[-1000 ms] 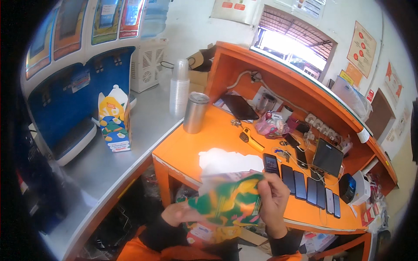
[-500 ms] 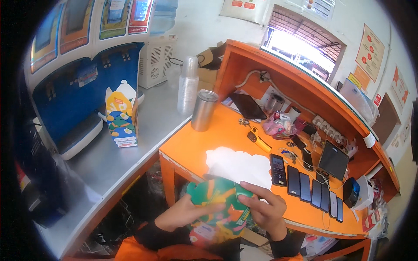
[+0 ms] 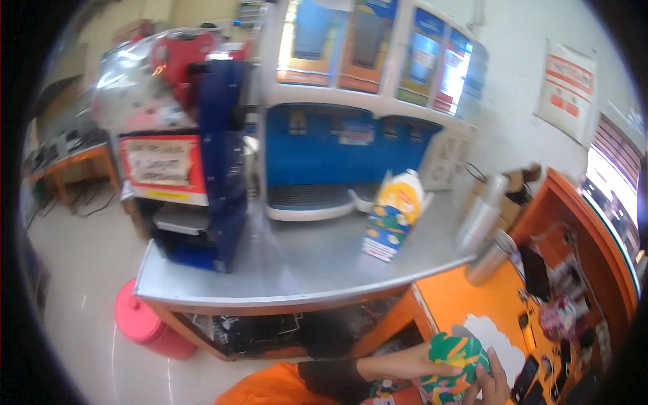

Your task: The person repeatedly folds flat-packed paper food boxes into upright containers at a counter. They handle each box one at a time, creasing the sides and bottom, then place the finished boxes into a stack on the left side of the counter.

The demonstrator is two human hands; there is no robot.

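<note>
Fingers (image 3: 432,368) of the left hand (image 3: 412,364) lie closed along the side of a green, orange and white patterned paper carton (image 3: 453,364), gripping it. It is held in the air just off the near edge of the orange desk (image 3: 459,304), close to the corner where the desk meets the steel counter (image 3: 304,260). On the carton's other side, the right hand (image 3: 496,385) presses against it from below with fingers wrapped round it. A matching carton (image 3: 393,214) stands upright near the counter's right end, beside a stack of clear cups (image 3: 482,214) and a steel tumbler (image 3: 491,260). White paper (image 3: 496,337) lies on the desk behind the held carton.
</note>
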